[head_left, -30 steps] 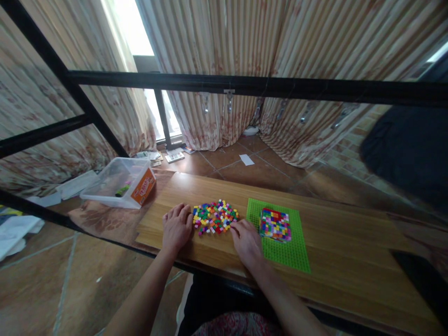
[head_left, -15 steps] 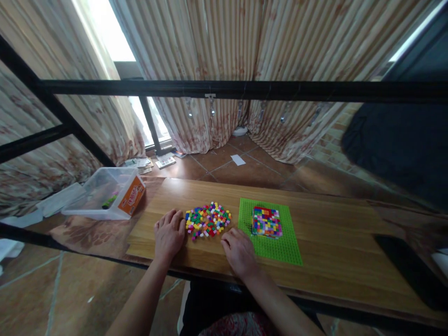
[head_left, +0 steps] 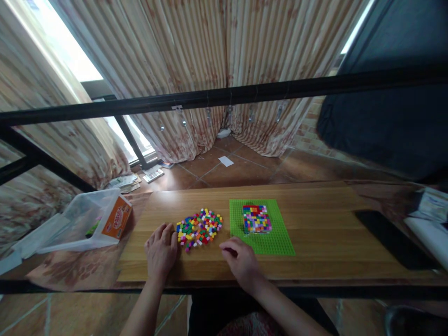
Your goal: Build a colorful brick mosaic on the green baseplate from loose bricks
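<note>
My left hand (head_left: 161, 248) lies on the wooden table with its fingers stretched out, beside the left edge of a loose pile of small coloured building bricks (head_left: 199, 228). My right hand (head_left: 242, 262) is between the pile and a green baseplate (head_left: 280, 235), its thumb and fingers closed in a pinch. Whatever the pinch holds, if anything, is too small to make out. On the baseplate stands a square block built of many coloured bricks (head_left: 257, 219), with a red patch at its upper part.
A clear plastic bin (head_left: 75, 240) with an orange label stands left of the table (head_left: 322, 233). At the right end lies a black phone-like slab (head_left: 394, 238). A dark metal bar (head_left: 206, 99) crosses beyond the table, before striped curtains (head_left: 189, 46).
The head view has turned to the right, so the scene sits further left. My right hand has lifted a little from the pile's edge, fingers pinched. The left hand stays beside the pile.
</note>
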`<state>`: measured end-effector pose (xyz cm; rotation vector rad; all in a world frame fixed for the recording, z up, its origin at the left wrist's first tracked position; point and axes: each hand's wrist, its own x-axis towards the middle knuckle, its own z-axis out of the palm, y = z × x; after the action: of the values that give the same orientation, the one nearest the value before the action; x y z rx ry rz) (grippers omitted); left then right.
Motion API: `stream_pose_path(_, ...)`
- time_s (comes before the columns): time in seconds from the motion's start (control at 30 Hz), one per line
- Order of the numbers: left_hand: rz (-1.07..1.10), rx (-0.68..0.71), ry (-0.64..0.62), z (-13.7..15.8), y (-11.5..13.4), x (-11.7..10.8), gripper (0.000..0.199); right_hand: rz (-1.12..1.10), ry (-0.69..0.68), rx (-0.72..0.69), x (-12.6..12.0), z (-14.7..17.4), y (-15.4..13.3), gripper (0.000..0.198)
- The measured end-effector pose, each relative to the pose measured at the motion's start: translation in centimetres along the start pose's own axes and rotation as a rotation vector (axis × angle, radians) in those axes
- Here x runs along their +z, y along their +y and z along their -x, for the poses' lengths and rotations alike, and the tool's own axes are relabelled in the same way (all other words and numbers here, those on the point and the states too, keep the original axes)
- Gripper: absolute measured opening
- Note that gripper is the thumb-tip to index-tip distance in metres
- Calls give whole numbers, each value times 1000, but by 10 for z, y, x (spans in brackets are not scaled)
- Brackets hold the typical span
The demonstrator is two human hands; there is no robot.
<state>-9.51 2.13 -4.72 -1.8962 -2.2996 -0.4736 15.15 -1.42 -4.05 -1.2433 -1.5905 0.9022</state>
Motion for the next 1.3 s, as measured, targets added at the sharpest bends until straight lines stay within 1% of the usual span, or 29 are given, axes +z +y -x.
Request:
stream_pose_path(0.07, 3, -4, 4, 0, -1, 1, 36, -231, 28, 157, -8, 0, -4, 10)
stream_pose_path(0.1, 6, -6, 2, 0, 0, 1, 36, -358, 35, 244, -13, 0, -6, 11)
stream_pose_path(0.17, 9, -11, -9, 0, 0, 0, 36, -592, 45, 390, -20, -1, -11, 19)
stream_pose_path(0.2, 9, -13, -16, 0, 1, -1, 36, -680, 52, 437, -24, -1, -13, 23)
stream_pose_path(0.3, 9, -19, -26, 0, 3, -4, 37, -830, 66, 495, -32, 0, -22, 26)
stream_pose_path(0.43, 13, -17, -24, 0, 3, -3, 37, -954, 26, 540, -37, 4, -30, 24)
stream_pose_path(0.53, 18, -15, -18, 0, 1, -1, 36, -1009, -16, 582, -39, 6, -29, 24)
stream_pose_path(0.6, 20, -17, -13, 0, 1, 0, 36, -1001, -24, 599, -40, 7, -26, 24)
stream_pose_path(0.67, 20, -14, -9, 0, 1, -1, 36, -924, -9, 579, -41, 8, -19, 24)
stream_pose_path(0.73, 17, -14, -7, 0, 1, -1, 36, -742, 29, 505, -45, 9, -10, 23)
stream_pose_path(0.8, 15, -14, -6, 1, 2, -2, 36, -454, 93, 365, -53, 10, 0, 22)
stream_pose_path(0.9, 11, -11, -3, 0, 2, -3, 35, -15, 178, 106, -72, 9, 13, 20)
stream_pose_path(0.97, 8, -14, -3, 0, 3, -2, 35, 155, 222, 2, -84, 7, 19, 22)
stream_pose_path(1.03, 7, -20, -4, 0, 3, -2, 36, 233, 267, -38, -93, 2, 24, 24)
stream_pose_path(1.1, 12, -21, -3, 0, 3, -1, 36, 269, 295, -63, -97, -3, 28, 24)
stream_pose_path(1.3, 19, -22, -5, 0, 2, 0, 36, 383, 311, -121, -93, -15, 35, 21)
